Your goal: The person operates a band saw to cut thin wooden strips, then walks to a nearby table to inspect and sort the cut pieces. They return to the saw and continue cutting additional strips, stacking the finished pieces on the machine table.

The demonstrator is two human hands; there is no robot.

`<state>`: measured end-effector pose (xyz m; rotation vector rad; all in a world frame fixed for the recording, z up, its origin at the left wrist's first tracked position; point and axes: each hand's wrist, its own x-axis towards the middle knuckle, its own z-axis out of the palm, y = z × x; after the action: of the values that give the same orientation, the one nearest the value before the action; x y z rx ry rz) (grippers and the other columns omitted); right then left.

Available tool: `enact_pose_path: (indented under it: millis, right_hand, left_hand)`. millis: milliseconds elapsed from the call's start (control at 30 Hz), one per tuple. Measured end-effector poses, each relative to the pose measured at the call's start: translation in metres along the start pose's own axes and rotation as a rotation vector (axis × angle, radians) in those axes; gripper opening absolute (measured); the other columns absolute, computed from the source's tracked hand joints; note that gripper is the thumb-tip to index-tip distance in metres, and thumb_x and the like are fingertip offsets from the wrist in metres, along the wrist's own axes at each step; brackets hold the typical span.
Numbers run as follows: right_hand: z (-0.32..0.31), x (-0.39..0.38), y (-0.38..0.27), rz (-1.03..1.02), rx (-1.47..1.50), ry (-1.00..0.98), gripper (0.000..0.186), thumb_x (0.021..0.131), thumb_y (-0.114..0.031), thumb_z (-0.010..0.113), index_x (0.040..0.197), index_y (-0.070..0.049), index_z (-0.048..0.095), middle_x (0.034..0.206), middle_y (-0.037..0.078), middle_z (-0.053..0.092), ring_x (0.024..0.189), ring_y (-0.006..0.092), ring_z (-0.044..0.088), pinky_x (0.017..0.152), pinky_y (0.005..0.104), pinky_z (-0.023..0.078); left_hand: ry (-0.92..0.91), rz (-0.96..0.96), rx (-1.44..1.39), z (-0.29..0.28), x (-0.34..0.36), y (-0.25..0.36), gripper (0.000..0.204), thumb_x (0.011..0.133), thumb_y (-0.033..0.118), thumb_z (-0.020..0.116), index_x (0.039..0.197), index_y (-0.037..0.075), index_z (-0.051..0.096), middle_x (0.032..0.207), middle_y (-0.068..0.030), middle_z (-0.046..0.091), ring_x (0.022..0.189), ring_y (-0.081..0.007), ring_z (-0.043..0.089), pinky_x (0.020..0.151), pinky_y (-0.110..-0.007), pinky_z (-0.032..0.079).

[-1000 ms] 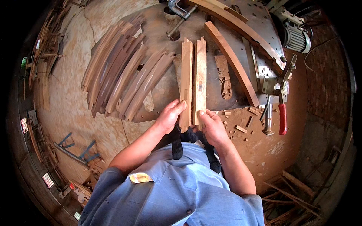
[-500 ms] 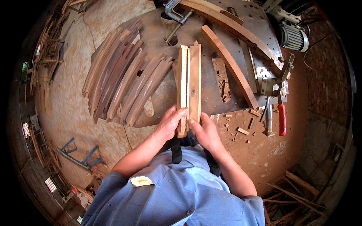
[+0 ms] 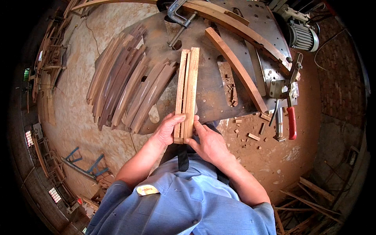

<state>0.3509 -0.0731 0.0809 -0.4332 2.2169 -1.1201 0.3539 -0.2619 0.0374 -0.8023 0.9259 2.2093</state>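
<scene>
The left hand's grip is closed around the near end of two side-by-side wooden strips [image 3: 191, 86]; the right hand [image 3: 211, 145] touches their right edge, its hold unclear; beyond the grip lies the counter [image 3: 207, 92]; holding them paired seems the step, the next move calling for steady fingers

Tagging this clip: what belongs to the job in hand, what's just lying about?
In the job:
- long light-brown wooden strips, held by left hand, right hand touching
- probably grouped curved brown wooden pieces

Likely lying about:
- small brown wooden blocks on floor
- blue angular frame
</scene>
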Motion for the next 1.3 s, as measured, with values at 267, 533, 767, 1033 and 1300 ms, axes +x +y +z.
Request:
enact_pose_path:
  millis: [267,533,767,1033,1300]
  right_hand:
    - [-0.010,-0.003,0.013,0.084,0.388,0.132,0.037,0.085,-0.022,0.065,0.110,0.004,0.059,0.088,0.019,0.065,0.082,0.0311,0.065,0.073,0.0362,0.051]
    - [-0.018,-0.023,0.043,0.235,0.434,0.224,0.040,0.089,-0.024,0.061,0.116,0.004,0.058,0.101,0.021,0.067,0.095,0.0271,0.066,0.083,0.0346,0.051]
    - [-0.023,-0.025,0.055,0.250,0.420,0.252,0.038,0.089,-0.024,0.061,0.114,0.004,0.059,0.096,0.021,0.067,0.091,0.0280,0.067,0.080,0.0350,0.052]
    - [-0.013,-0.029,0.066,0.239,0.422,0.247,0.037,0.088,-0.025,0.060,0.111,0.005,0.060,0.095,0.022,0.067,0.091,0.0300,0.067,0.078,0.0367,0.051]
    - [-0.027,-0.031,0.063,0.267,0.404,0.217,0.037,0.089,-0.025,0.060,0.110,0.005,0.060,0.096,0.023,0.067,0.090,0.0305,0.066,0.079,0.0361,0.051]
  left_hand:
    - [0.291,0.297,0.911,0.004,-0.009,0.016,0.040,0.078,0.019,0.066,0.111,-0.002,0.057,0.093,-0.0127,0.067,0.083,-0.0222,0.066,0.072,-0.036,0.054]
    - [0.588,0.579,1.900,0.016,-0.023,0.022,0.039,0.072,0.022,0.072,0.100,0.000,0.057,0.098,-0.0185,0.060,0.096,-0.0361,0.058,0.081,-0.046,0.049]
    - [0.589,0.375,1.932,0.015,-0.023,0.023,0.042,0.071,0.025,0.073,0.102,0.000,0.058,0.105,-0.0181,0.057,0.102,-0.0347,0.056,0.084,-0.045,0.049]
    - [0.526,0.568,1.829,0.034,-0.008,0.023,0.056,0.074,0.027,0.073,0.118,0.000,0.051,0.111,-0.0211,0.057,0.105,-0.0375,0.056,0.087,-0.045,0.046]
    - [0.597,0.534,1.787,0.041,0.000,0.034,0.051,0.081,0.023,0.066,0.121,-0.003,0.048,0.110,-0.0255,0.059,0.101,-0.0399,0.058,0.086,-0.046,0.046]
